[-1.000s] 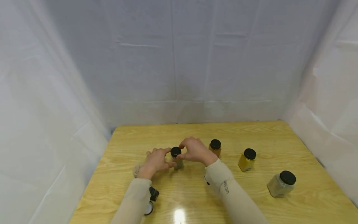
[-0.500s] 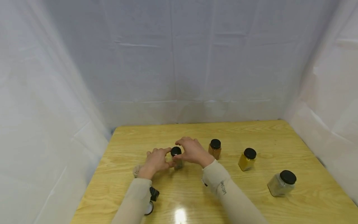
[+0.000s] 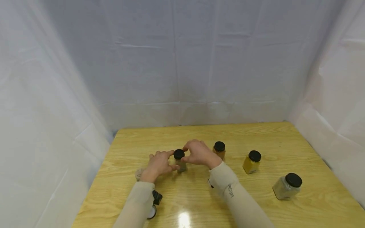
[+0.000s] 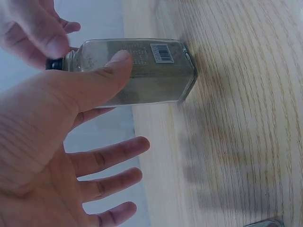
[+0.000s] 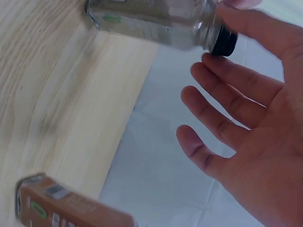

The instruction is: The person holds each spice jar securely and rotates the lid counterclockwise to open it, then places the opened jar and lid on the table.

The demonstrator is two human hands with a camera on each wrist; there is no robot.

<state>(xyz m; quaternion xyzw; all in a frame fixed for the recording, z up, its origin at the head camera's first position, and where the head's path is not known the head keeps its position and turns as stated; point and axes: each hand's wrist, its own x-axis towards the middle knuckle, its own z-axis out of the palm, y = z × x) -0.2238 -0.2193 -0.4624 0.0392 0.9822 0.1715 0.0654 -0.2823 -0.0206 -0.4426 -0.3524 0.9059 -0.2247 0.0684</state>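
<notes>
head view: jar (image 3: 182,167) stands upright, long axis vertical, between left hand (image 3: 160,163), which pinches its glass body (image 4: 158,82), and right hand (image 3: 199,153), which pinches its black lid (image 3: 178,154).

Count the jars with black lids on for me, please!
4 that show: a grayish jar between the left hand and right hand; then, going right, a brown jar, yellow jar and beige-gray jar. The sleeves may hide others.

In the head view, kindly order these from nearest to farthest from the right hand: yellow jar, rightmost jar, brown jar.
1. Brown jar, just right of the right hand.
2. Yellow jar, farther right.
3. Rightmost jar, lower right.
</notes>
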